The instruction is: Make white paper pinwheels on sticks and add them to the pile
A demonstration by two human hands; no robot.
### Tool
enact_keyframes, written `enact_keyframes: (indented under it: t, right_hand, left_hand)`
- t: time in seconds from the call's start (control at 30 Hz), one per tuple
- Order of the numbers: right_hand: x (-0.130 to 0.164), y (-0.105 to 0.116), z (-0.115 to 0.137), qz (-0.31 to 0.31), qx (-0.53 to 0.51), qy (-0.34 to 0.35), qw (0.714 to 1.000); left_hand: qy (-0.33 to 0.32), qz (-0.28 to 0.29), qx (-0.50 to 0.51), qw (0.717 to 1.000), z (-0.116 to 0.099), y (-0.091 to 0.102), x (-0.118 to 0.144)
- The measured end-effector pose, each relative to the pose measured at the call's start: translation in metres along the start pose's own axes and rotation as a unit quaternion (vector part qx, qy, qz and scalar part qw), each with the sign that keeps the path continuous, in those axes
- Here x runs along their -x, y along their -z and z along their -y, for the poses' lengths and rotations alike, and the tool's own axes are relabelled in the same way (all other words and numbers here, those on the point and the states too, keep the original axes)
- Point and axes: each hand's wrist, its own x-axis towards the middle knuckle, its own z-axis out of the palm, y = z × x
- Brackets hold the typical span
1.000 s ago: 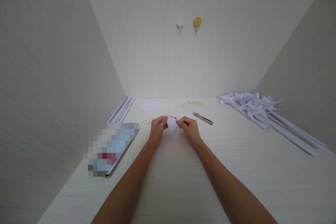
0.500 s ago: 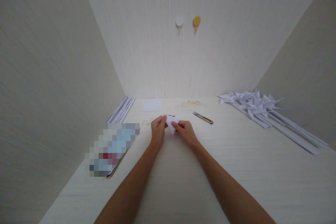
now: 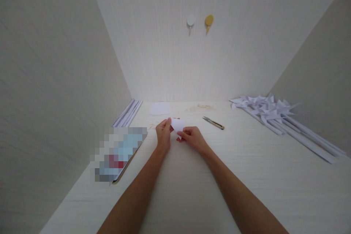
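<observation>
Between my hands is a small folded piece of white paper (image 3: 178, 124), held above the table with one corner pointing down. My left hand (image 3: 163, 132) pinches its left corner, thumb on top. On the other side my right hand (image 3: 192, 136) grips the lower right edge between thumb and fingers. Some fingertips are hidden behind the paper. Just right of my right hand lie thread snips (image 3: 214, 122), blades toward the back left. Beyond my left hand, a flat sheet of white paper (image 3: 160, 108) rests by the back wall.
At the back right lie white paper pinwheels (image 3: 264, 106) with rolled paper sticks (image 3: 307, 139). Several paper sticks (image 3: 128, 113) lie at the left wall, behind a blurred flat device (image 3: 123, 155). Two hooks, one white (image 3: 190, 21) and one yellow (image 3: 209, 20), are on the back wall.
The folded paper has tilted and shows a broader face with its upper edge more level. My right hand's fingers have shifted at the lower corner. The camera view has moved slightly.
</observation>
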Motion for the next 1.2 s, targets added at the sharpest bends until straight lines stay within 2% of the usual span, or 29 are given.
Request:
enact_keyframes:
  t: [0.13, 0.27, 0.5, 0.87, 0.93, 1.03, 1.1, 1.2]
  right_hand:
    - [0.001, -0.002, 0.001, -0.025, -0.05, -0.033, 0.998]
    - [0.002, -0.005, 0.001, -0.045, -0.071, -0.026, 0.996]
    - [0.002, -0.006, 0.003, -0.011, -0.105, -0.019, 0.994]
    - [0.0, -0.005, 0.001, -0.013, -0.088, -0.03, 0.996]
    - [0.001, -0.007, 0.002, -0.004, -0.066, -0.025, 0.998]
    - [0.002, -0.003, 0.004, -0.002, 0.013, -0.014, 1.0]
    - [0.003, 0.009, 0.004, -0.052, 0.079, -0.016, 0.995]
    - [0.006, 0.04, 0.001, -0.219, 0.166, -0.037, 0.961]
  left_hand:
    - [0.016, -0.001, 0.023, 1.0, 0.0, -0.002, 0.002]
    - [0.022, -0.006, 0.033, 0.999, 0.001, -0.001, 0.001]
    - [0.021, -0.042, 0.05, 0.998, 0.001, 0.001, -0.003]
    - [0.09, 0.046, 0.044, 0.994, -0.002, -0.008, 0.003]
    - [0.098, 0.064, 0.019, 0.993, 0.0, -0.008, 0.003]
    - [0.092, 0.05, 0.0, 0.995, 0.002, -0.006, 0.003]
    - [0.08, 0.024, 0.01, 0.996, 0.001, -0.004, 0.003]
    - [0.073, 0.0, 0.023, 0.997, -0.001, -0.003, 0.002]
